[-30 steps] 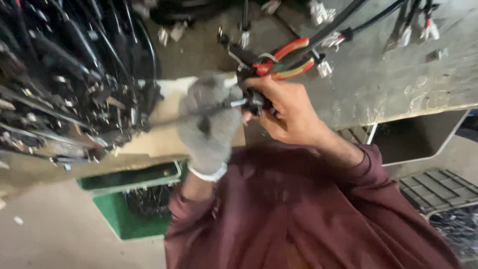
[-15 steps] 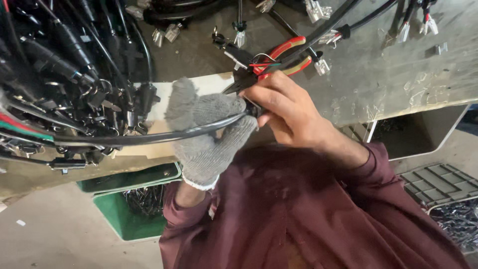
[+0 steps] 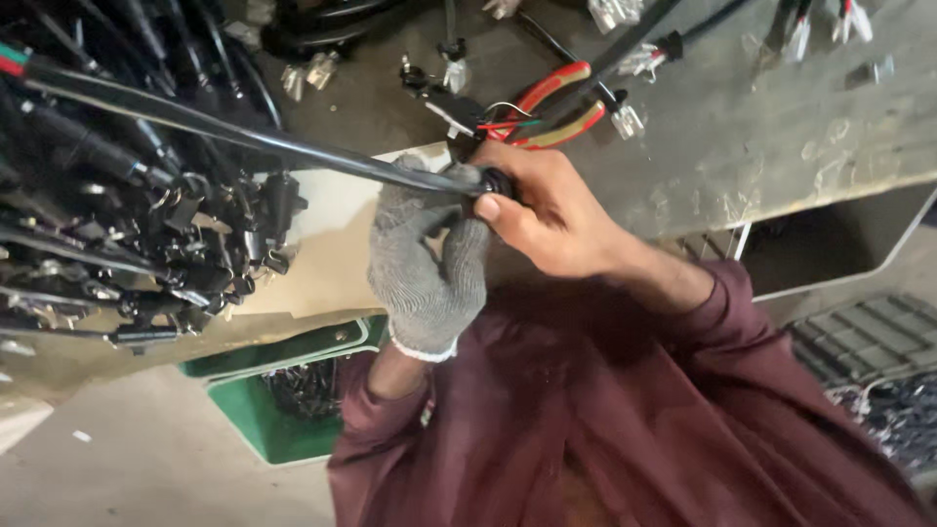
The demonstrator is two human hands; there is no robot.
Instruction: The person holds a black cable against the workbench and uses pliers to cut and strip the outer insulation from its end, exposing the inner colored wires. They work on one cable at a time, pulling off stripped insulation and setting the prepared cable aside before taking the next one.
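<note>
You stand at a grey metal worktable [image 3: 781, 146] with a scratched, worn top, and a pale board [image 3: 332, 244] lies on its near edge. Below it on the left you see a green plastic crate [image 3: 264, 429] on a dull concrete floor [image 3: 117, 468]. On the right, dark ribbed mats [image 3: 869, 337] lie near an open grey compartment [image 3: 830, 244] under the table.

- Your left hand [image 3: 427, 278] wears a grey speckled knit glove with a white cuff; your right hand [image 3: 542, 210] is bare.
- Thick black sheathed cable [image 3: 244, 141]: glossy black.
- Red-and-yellow-handled pliers [image 3: 547, 102]: red grips, yellow edging.
- Green plastic crate [image 3: 264, 425]: green, pale rim.
- Your long sleeves [image 3: 722, 390]: maroon.
- Grey metal workbench top [image 3: 781, 137]: dull, scuffed whitish.
</note>
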